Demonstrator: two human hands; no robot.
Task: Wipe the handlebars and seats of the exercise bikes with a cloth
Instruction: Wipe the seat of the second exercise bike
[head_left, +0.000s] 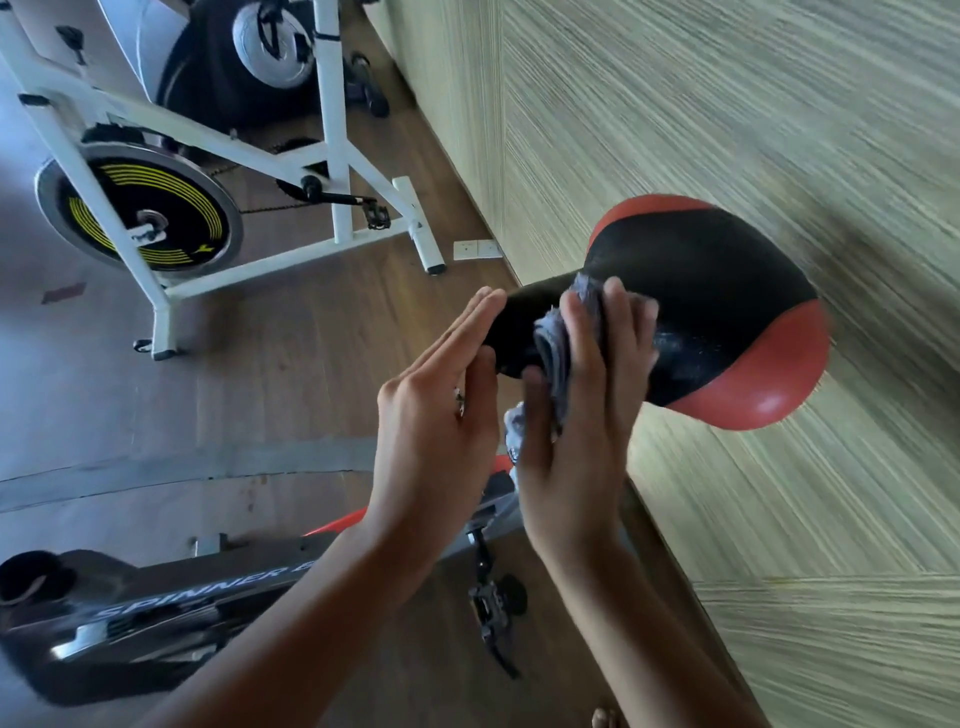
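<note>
A black seat with red corners fills the middle right, its narrow nose pointing left. My right hand presses a crumpled grey cloth against the nose, fingers spread flat over the fabric. My left hand rests against the tip of the nose, fingers straight and together, holding nothing. The seat belongs to a dark bike whose frame reads "SPINNER", seen below my arms. Its handlebars are out of view.
A white exercise bike with a black and yellow flywheel stands at the upper left on the wooden floor. A pale textured wall runs close along the right. A black pedal hangs below my forearms.
</note>
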